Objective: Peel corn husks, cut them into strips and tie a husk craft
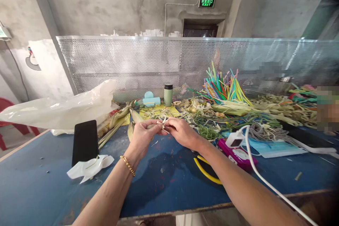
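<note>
Both my hands meet above the middle of the blue table (39,183). My left hand (142,137) is closed around a small pale strip piece (160,125), with a gold bead bracelet (127,165) on its wrist. My right hand (180,132) pinches the same pale strip piece from the right, fingers pressed together. Thin pale ends stick out between the fingertips. Just behind the hands lie pale green leaf strips (136,116) and a yellow sheet (159,111).
A black phone (85,142) and a crumpled white tissue (90,167) lie at the left, a white plastic bag (60,109) behind them. Yellow-handled pliers (205,171), a pink device (235,152) with a white cable, colourful strips (225,86), a green flask (167,95) and a perforated metal screen (159,60) stand around.
</note>
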`<state>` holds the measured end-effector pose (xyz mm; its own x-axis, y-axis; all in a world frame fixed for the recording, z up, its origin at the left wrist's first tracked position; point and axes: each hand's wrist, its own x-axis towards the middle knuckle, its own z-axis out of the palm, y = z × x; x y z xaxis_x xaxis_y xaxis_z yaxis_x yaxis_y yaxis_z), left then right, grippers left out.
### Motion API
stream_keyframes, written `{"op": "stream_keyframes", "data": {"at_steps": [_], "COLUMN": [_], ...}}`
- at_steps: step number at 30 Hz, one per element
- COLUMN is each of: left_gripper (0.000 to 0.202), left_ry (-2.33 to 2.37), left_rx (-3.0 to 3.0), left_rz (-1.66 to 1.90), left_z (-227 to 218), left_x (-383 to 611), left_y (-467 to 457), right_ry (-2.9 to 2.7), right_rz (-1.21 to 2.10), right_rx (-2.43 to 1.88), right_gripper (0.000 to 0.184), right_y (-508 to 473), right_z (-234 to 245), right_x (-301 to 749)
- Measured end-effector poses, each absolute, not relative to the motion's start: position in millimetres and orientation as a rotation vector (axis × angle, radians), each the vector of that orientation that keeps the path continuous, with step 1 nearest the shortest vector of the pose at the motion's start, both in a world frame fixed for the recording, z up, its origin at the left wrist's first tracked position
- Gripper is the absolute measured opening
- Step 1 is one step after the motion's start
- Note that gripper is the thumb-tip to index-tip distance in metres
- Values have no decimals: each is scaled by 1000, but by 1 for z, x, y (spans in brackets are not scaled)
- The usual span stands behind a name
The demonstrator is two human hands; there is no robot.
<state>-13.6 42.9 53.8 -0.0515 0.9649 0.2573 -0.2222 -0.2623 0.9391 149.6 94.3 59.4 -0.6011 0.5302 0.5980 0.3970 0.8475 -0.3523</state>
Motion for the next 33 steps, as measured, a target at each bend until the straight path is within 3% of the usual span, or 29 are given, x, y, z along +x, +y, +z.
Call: {"op": "stream_keyframes", "data": {"at_steps": [6,12,18,21,25,33], "left_gripper": [14,12,11,5,15,22], "left_ry": [1281,1542,1263,993,849,922], "left_rx": [1348,1717,1761,1608,1440,1255], "left_rz": [1595,1508,1259,1163,1268,1511], "left_z": [45,42,45,50,54,52], "left_x": [-14,-10,-9,-8,-8,-12], "left_y": [52,50,43,38,34,42], "right_ry": [-2398,-2363,-2329,-2321,-2169,-2215], "right_rz": [-95,29,21,370,782,533], "right_rx": [-577,-502,-556,-654,-758,-756], "right_gripper": [21,21,18,15,19,14], "right_y": [88,78,89,98,106,96], "right_z": [61,65,76,81,74,63], "right_x": [151,148,157,164,166,154]}}
